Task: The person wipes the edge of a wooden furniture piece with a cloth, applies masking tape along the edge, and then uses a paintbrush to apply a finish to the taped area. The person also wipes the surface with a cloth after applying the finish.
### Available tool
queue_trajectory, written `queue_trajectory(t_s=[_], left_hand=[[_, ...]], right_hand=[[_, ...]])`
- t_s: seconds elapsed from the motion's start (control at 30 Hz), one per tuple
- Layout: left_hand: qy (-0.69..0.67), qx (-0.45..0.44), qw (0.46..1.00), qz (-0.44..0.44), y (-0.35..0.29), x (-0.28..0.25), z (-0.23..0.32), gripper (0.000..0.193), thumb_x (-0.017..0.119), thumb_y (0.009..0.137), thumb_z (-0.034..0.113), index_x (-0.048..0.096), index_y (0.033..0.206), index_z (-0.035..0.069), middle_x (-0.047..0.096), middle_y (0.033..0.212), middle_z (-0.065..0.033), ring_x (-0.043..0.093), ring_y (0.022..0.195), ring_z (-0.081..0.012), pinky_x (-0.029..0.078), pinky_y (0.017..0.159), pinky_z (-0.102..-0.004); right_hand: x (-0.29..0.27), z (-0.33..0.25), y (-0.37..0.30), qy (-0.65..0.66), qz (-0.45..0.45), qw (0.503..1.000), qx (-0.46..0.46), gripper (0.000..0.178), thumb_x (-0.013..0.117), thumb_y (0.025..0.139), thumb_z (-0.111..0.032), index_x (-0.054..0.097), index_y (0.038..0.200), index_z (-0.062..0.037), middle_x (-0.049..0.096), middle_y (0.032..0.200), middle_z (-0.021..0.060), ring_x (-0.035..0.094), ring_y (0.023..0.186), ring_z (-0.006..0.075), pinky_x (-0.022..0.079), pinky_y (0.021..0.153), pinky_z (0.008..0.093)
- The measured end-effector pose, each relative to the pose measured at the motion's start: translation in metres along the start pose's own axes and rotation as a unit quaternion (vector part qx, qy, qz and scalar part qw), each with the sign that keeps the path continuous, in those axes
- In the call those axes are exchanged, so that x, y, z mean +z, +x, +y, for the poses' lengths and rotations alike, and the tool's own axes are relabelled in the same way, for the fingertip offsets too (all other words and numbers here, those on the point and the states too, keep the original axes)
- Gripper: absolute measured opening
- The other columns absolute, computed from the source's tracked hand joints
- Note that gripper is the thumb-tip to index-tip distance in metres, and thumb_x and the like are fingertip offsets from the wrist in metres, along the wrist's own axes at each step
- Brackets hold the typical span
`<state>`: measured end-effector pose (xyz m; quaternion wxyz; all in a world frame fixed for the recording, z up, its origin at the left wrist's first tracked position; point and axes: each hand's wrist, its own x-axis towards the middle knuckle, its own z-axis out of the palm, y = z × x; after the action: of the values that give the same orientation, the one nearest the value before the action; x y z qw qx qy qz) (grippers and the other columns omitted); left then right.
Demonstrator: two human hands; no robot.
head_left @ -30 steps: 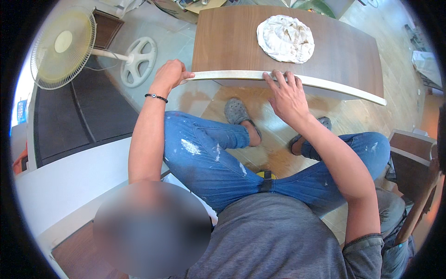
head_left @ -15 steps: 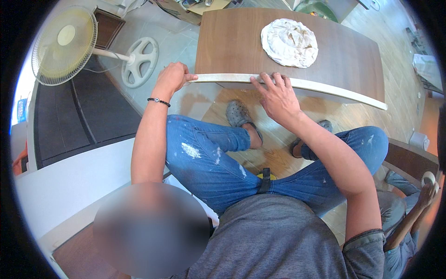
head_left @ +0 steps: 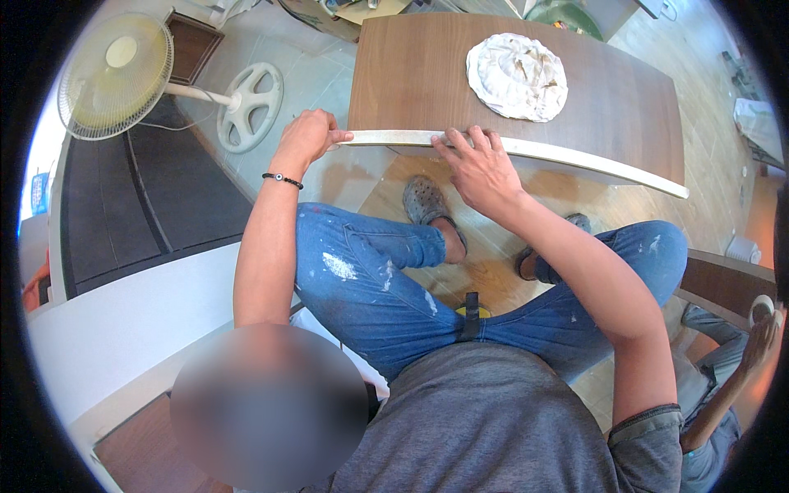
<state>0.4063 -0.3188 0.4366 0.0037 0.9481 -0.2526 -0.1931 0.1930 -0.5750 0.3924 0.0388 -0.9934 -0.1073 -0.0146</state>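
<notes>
A brown wood-grain panel [head_left: 411,82] lies before me, its near long edge faced with a white edging strip [head_left: 575,158]. My left hand [head_left: 311,135], with a black bead bracelet at the wrist, grips the strip's left end between thumb and curled fingers. Farther right along the same edge, my right hand [head_left: 483,168] rests its spread fingertips on the strip; its thumb is hidden. A crumpled, stained white cloth [head_left: 518,76] sits on top of the panel, beyond my right hand and not touched by it.
A standing fan [head_left: 115,74] with a white base [head_left: 249,107] stands left of the panel. Dark panels [head_left: 107,205] lie at the left. Beyond the panel is a green basin [head_left: 563,15]. Another person's hand [head_left: 763,337] holds a white roll at the lower right.
My right hand has slid a little left along the strip, toward my left hand. The left hand keeps its place at the strip's end. The other person's hand has shifted slightly.
</notes>
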Motion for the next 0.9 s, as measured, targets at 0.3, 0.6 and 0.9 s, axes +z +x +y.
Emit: queue_trajectory(t_s=[0.3, 0.6, 0.9], left_hand=[[-0.001, 0.016, 1.000, 0.010, 0.001, 0.001, -0.006, 0.048, 0.078, 0.086, 0.051, 0.079, 0.093, 0.003, 0.075, 0.084, -0.0188, 0.072, 0.083, -0.0357, 0.055, 0.076, -0.0479], [-0.011, 0.013, 1.000, 0.025, -0.001, 0.001, -0.008, 0.046, 0.079, 0.086, 0.049, 0.078, 0.091, 0.003, 0.075, 0.083, -0.0188, 0.073, 0.082, -0.0364, 0.055, 0.075, -0.0477], [-0.011, 0.020, 0.999, 0.027, -0.002, 0.000, -0.007, 0.044, 0.080, 0.086, 0.046, 0.078, 0.091, 0.003, 0.075, 0.085, -0.0194, 0.072, 0.086, -0.0376, 0.055, 0.077, -0.0482]], right_hand=[[0.006, -0.018, 0.039, 0.002, 0.032, 0.998, -0.048, 0.063, 0.064, 0.089, -0.020, 0.051, 0.150, -0.0142, 0.052, 0.139, 0.0066, 0.048, 0.128, 0.0302, 0.040, 0.107, 0.0485], [0.019, -0.043, 0.074, 0.004, 0.056, 0.996, -0.071, 0.058, 0.064, 0.091, -0.022, 0.055, 0.148, -0.0154, 0.050, 0.140, 0.0086, 0.046, 0.132, 0.0330, 0.036, 0.115, 0.0539], [0.021, -0.058, 0.085, -0.002, 0.038, 0.998, -0.056, 0.059, 0.062, 0.094, -0.023, 0.053, 0.152, -0.0212, 0.047, 0.146, 0.0090, 0.042, 0.137, 0.0355, 0.030, 0.119, 0.0663]])
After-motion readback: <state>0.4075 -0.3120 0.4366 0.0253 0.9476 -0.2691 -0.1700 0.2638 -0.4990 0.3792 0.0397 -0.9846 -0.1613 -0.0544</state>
